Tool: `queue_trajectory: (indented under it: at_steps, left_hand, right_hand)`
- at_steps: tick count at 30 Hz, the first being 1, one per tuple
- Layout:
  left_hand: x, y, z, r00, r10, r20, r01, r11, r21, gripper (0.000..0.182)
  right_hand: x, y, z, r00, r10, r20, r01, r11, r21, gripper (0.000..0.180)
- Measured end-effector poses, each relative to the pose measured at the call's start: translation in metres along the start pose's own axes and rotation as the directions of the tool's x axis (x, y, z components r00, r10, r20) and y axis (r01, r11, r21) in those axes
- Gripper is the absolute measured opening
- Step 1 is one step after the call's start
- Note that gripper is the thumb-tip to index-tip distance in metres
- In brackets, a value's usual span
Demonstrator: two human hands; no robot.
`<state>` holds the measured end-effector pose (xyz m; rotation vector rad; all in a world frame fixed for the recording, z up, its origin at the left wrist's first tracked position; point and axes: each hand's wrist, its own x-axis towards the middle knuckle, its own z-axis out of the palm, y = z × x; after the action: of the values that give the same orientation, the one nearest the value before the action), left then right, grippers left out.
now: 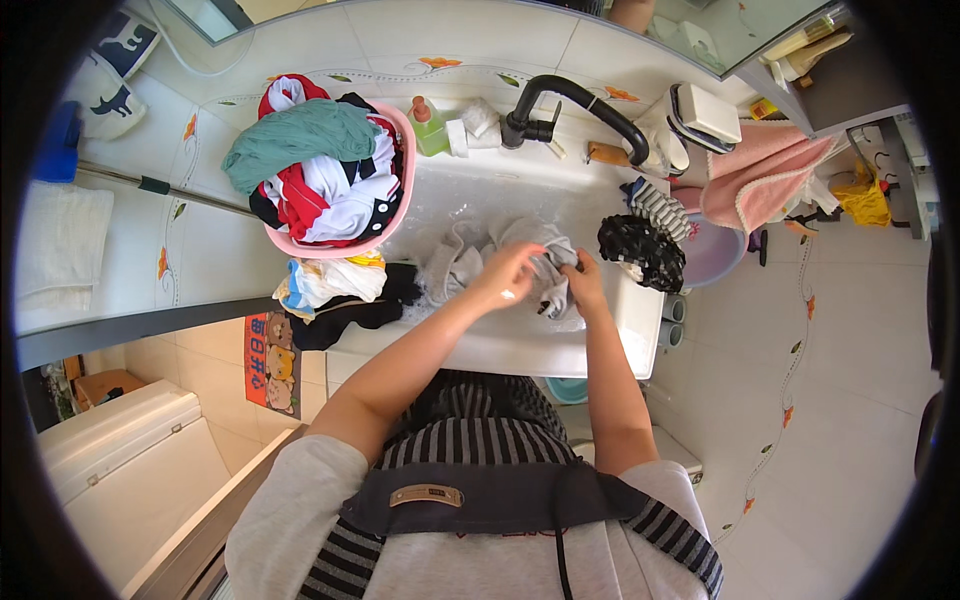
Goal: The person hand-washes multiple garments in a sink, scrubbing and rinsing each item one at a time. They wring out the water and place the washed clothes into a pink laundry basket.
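A wet light-grey garment [457, 259] lies bunched in the white sink [480, 358], with soapy water around it. The fingers of my right hand [587, 283] pinch the garment's right end near a dark-marked fold. My left hand [510, 277] is over the middle of the cloth with its fingers spread, and a spot of foam sits near the wrist. Whether its fingertips touch the cloth is unclear. Behind the hands, the black faucet [577, 86] arches over the basin's right side.
A pink tub [409, 161] heaped with clothes stands at the left. Black cloth [352, 319] drapes over the left front rim. Dark patterned cloth [641, 251] and a striped cloth [660, 210] lie on the right rim. A soap bottle [429, 131] stands behind the basin. A pink towel [750, 169] hangs at right.
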<state>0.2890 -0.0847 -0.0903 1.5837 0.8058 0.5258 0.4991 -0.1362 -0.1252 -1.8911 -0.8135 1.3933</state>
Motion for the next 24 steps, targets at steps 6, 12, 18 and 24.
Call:
queue_trajectory:
  at_steps: [6,12,18,24]
  left_hand:
    - [-0.003,-0.059,-0.053,0.957,-0.246,-0.152,0.261,0.508,0.821,0.071]
    - [0.027,-0.091,-0.092,0.906,-0.354,-0.230,0.401,0.553,0.731,0.040]
    - [0.002,-0.071,-0.085,0.872,-0.128,-0.473,0.468,0.502,0.727,0.042]
    - [-0.016,-0.058,-0.018,0.955,-0.037,-0.296,0.281,0.447,0.850,0.052]
  right_hand:
    - [-0.012,0.003,0.022,0.842,-0.512,-0.169,0.309,0.715,-0.627,0.067]
    - [0.013,-0.026,0.051,0.917,-0.336,0.215,0.305,0.243,-0.921,0.047]
    - [0.000,-0.005,0.007,0.866,-0.494,0.078,0.426,0.646,-0.634,0.039]
    - [-0.025,0.002,0.064,0.838,-0.520,0.167,0.328,0.233,-0.916,0.058]
